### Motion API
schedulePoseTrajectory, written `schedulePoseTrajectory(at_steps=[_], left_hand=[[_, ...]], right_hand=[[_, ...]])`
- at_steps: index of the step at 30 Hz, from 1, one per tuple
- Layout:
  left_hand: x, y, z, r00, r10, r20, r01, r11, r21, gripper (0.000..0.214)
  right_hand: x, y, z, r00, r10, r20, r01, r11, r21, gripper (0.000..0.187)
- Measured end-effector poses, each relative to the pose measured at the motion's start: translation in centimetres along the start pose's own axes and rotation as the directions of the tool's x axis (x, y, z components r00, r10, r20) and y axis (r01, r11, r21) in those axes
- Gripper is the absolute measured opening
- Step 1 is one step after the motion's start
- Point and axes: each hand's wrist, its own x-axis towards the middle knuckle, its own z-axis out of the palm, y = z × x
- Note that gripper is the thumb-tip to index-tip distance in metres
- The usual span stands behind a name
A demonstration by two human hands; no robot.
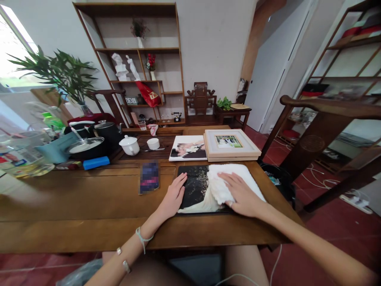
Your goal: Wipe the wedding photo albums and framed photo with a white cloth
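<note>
A dark picture panel [193, 180] with a pale, dress-like shape [202, 202] lies flat near the table's front edge. My left hand [176, 194] rests on its left edge, fingers stretched out and holding nothing. Spread over the panel's right part is a fluffy white towel [248, 178], bunched up toward the middle. My right hand [239, 194] grips the bunched part and presses it against the panel, its thumb low at the towel's edge. Whatever lies beneath the towel is hidden.
Behind the panel lie a white-edged photo print [187, 147] and a light wooden picture frame [232, 145]. A blurred phone-like item [149, 177] is to the left. Farther back stand a lidded white cup [129, 145], a small white bowl [153, 143] and a black kettle [107, 135].
</note>
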Motion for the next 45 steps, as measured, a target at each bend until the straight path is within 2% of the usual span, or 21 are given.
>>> schedulePoseTrajectory(at_steps=[4, 8, 12, 17, 21, 24, 27, 33, 37, 41, 45], left_hand=[[0.0, 0.0, 0.0, 1.000, 0.014, 0.004, -0.014, 1.000, 0.004, 0.042], [0.0, -0.1, 0.0, 1.000, 0.019, -0.005, -0.019, 1.000, 0.013, 0.042], [0.0, 0.0, 0.1, 1.000, 0.016, -0.004, -0.016, 1.000, 0.016, 0.043], [0.0, -0.1, 0.3, 1.000, 0.004, -0.017, -0.004, 1.000, 0.019, 0.043], [0.0, -0.2, 0.4, 1.000, 0.001, -0.016, -0.001, 1.000, 0.024, 0.043], [0.0, -0.1, 0.3, 1.000, -0.001, -0.013, 0.001, 1.000, 0.024, 0.043], [0.0, 0.0, 0.2, 1.000, -0.010, -0.008, 0.010, 1.000, 0.023, 0.043], [0.0, 0.3, 0.0, 1.000, -0.007, 0.015, 0.006, 1.000, 0.017, 0.043], [-0.1, 0.4, -0.1, 1.000, -0.019, 0.014, 0.019, 1.000, 0.007, 0.043], [-0.1, 0.1, 0.1, 1.000, -0.015, -0.003, 0.014, 1.000, -0.015, 0.043], [-0.1, -0.1, 0.4, 1.000, -0.006, -0.026, 0.006, 1.000, -0.007, 0.043]], right_hand=[[2.8, 3.2, 0.4, 0.991, 0.123, -0.049, -0.127, 0.988, -0.083, 0.052], [3.5, 3.5, 0.7, 0.986, 0.150, -0.078, -0.159, 0.980, -0.122, 0.049], [1.9, 0.6, 0.8, 0.995, 0.076, -0.061, -0.082, 0.992, -0.093, 0.049], [-1.3, -5.1, 0.3, 0.996, -0.076, 0.041, 0.075, 0.997, 0.020, 0.079], [-2.5, -7.1, -0.2, 0.972, -0.188, 0.139, 0.173, 0.978, 0.114, 0.093], [-2.1, -6.2, -0.3, 0.965, -0.219, 0.142, 0.200, 0.970, 0.136, 0.093], [-0.9, -4.0, 0.0, 0.981, -0.178, 0.083, 0.169, 0.980, 0.103, 0.085], [2.0, 1.1, 0.4, 1.000, 0.026, -0.007, -0.026, 0.999, -0.048, 0.062], [3.7, 2.0, 0.6, 0.991, 0.123, -0.044, -0.128, 0.985, -0.118, 0.054], [4.8, -0.1, 1.1, 0.989, 0.137, -0.061, -0.144, 0.981, -0.132, 0.058], [3.6, -4.2, 1.6, 1.000, 0.019, -0.008, -0.019, 0.997, -0.078, 0.069]])
